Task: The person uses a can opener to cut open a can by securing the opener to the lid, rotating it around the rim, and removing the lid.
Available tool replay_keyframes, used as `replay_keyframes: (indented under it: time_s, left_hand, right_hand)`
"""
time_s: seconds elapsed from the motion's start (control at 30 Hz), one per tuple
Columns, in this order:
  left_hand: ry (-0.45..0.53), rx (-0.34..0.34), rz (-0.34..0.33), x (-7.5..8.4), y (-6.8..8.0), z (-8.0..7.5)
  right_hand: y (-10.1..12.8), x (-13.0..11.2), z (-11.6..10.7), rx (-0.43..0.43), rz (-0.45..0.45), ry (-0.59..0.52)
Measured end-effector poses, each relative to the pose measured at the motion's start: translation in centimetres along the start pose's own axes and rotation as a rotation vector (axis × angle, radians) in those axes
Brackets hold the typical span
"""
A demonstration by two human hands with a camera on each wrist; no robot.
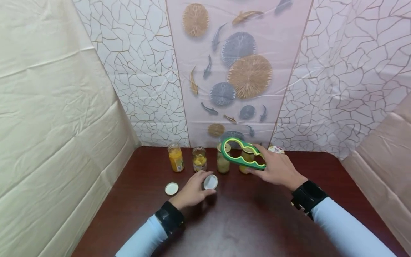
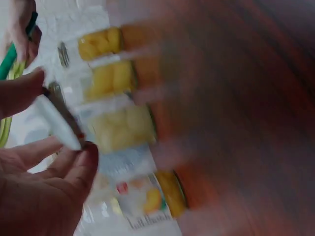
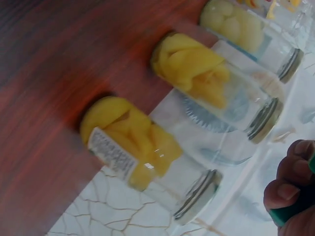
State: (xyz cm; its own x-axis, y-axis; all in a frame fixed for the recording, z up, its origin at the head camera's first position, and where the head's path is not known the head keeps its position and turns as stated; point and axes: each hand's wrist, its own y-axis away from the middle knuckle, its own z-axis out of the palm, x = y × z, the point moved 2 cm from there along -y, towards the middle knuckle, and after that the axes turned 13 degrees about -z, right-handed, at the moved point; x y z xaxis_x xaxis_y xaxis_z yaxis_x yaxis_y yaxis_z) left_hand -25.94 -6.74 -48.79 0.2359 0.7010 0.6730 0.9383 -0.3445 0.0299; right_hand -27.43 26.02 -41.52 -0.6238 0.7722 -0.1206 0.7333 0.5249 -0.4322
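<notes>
My left hand (image 1: 192,191) pinches a round jar lid (image 1: 210,182) between thumb and fingers, its white inside facing the head camera. In the left wrist view this lid (image 2: 57,124) is edge-on at the fingertips. My right hand (image 1: 278,167) grips a green and yellow jar opener (image 1: 227,157) by one end, raised in front of the jars. Behind the opener stand a jar of pale fruit (image 1: 223,165) and a jar of yellow fruit (image 1: 245,169), partly hidden. A glass jar of yellow pieces (image 1: 199,160), without a lid, is just beyond my left hand.
An orange-filled jar (image 1: 176,159) stands at the row's left end. Nearer, another lid (image 1: 171,188) lies white side up on the dark red table (image 1: 244,221). Lidded jars of yellow fruit (image 3: 142,142) show in the right wrist view. A patterned wall cloth (image 1: 154,89) rises behind the row.
</notes>
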Motion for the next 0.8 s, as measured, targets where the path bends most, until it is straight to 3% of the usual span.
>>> replay_keyframes:
  time_s: [0.27, 0.4, 0.53, 0.7, 0.8]
  left_hand:
    - [-0.310, -0.068, -0.166, -3.1, 0.0, 0.3]
    - [-0.402, -0.059, -0.191, -4.2, -0.4, 0.6]
    - [-0.375, -0.063, -0.213, -5.8, -1.7, 1.1]
    - [-0.350, -0.068, -0.203, -8.8, -3.4, 2.4]
    - [-0.332, -0.083, -0.220, -8.7, -3.3, 2.3]
  right_hand:
    - [0.9, 0.9, 0.0, -0.021, 0.085, 0.004]
    - [1.0, 0.7, 0.0, -0.024, 0.081, 0.009]
    - [1.2, 0.5, -0.1, -0.010, 0.066, 0.016]
    - [1.4, 0.5, -0.1, 0.004, 0.062, 0.018]
    - [1.5, 0.5, -0.2, -0.002, 0.064, 0.015]
